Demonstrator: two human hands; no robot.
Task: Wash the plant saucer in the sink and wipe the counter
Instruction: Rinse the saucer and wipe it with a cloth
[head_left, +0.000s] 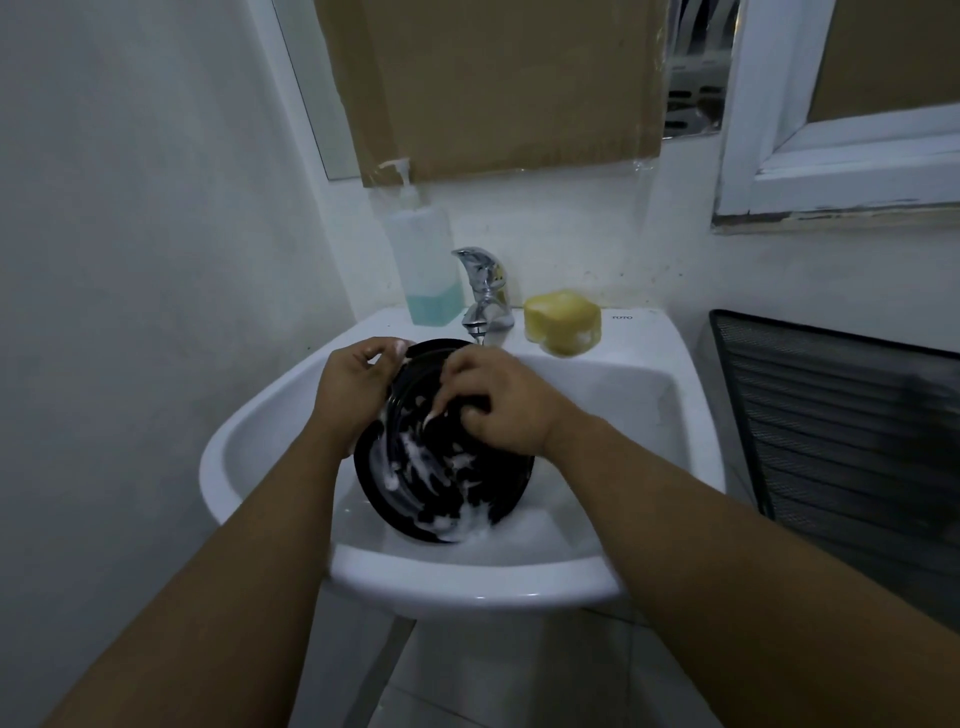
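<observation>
A round black plant saucer (436, 488) stands tilted inside the white sink (270, 415), streaked with white soap foam. My left hand (353, 384) grips its upper left rim and holds it up. My right hand (498, 405) rests on the saucer's inner face, fingers curled and rubbing the soapy surface; whether it holds a dark pad under the fingers I cannot tell. Foamy water lies in the basin below the saucer.
A chrome faucet (483, 296) stands behind the saucer. A clear pump bottle (423, 249) with blue liquid is on its left, a yellow sponge (563, 322) on the sink ledge to its right. A black mesh panel (841, 431) stands at right.
</observation>
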